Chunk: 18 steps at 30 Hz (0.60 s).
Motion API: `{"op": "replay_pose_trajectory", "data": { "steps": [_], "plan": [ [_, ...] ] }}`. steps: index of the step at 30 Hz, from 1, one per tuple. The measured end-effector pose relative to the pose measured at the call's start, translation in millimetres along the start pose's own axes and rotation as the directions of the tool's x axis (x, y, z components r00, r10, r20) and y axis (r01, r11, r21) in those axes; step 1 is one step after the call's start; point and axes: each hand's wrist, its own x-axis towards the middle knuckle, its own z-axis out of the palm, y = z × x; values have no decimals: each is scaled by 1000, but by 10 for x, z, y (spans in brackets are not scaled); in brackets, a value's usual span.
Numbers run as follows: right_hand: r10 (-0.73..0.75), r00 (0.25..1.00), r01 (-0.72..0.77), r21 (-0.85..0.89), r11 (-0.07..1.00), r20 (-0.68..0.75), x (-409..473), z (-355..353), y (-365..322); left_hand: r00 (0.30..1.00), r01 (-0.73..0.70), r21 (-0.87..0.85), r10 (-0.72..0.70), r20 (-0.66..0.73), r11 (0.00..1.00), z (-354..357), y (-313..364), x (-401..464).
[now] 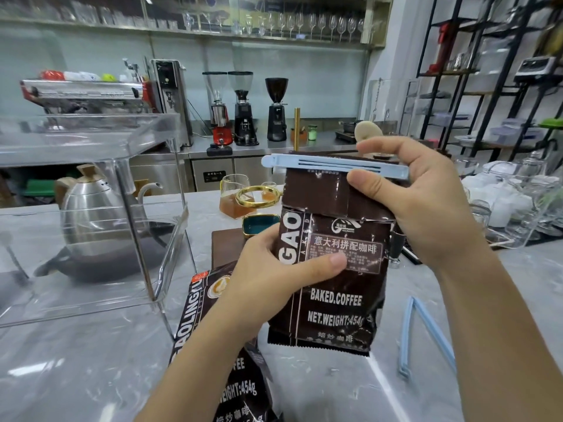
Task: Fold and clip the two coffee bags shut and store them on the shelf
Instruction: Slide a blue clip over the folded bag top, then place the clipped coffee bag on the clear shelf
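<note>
I hold a dark brown coffee bag (338, 287) upright above the marble counter. My left hand (274, 275) grips its lower left side, thumb across the label. My right hand (417, 202) pinches the folded top at its right end, where a light blue clip (332, 166) lies closed across the fold. A second coffee bag (219, 354) lies flat on the counter under my left forearm, its top toward the far side. A second blue clip (426, 336) lies open in a V shape on the counter at the right. The clear acrylic shelf (91, 141) stands at the left.
A steel kettle (94, 214) sits inside the shelf unit. Behind the bag are a glass jug with amber liquid (236, 196), a gold ring (259, 196) and a teal dish (259, 225). Glass jars (515, 205) crowd the right. Grinders stand on the back counter.
</note>
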Motion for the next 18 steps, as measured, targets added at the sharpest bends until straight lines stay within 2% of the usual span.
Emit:
{"op": "replay_pose_trajectory", "data": {
  "steps": [3,6,8,11,18],
  "plan": [
    [46,997,-50,57,997,60,-19,47,-46,996,39,-86,-46,-81,996,-40,39,10],
    [69,990,-76,50,996,119,-55,142,-112,982,90,-283,-132,-133,955,-69,121,5],
    [103,981,-119,92,989,165,-91,254,-130,978,90,-354,-149,-145,931,-65,202,-15],
    [151,970,-188,193,963,192,-145,445,-186,981,72,-374,-133,-141,925,-79,309,-64],
    [262,958,-288,360,887,122,-167,619,-183,980,126,-351,-172,-104,928,-106,387,-117]
  ]
}}
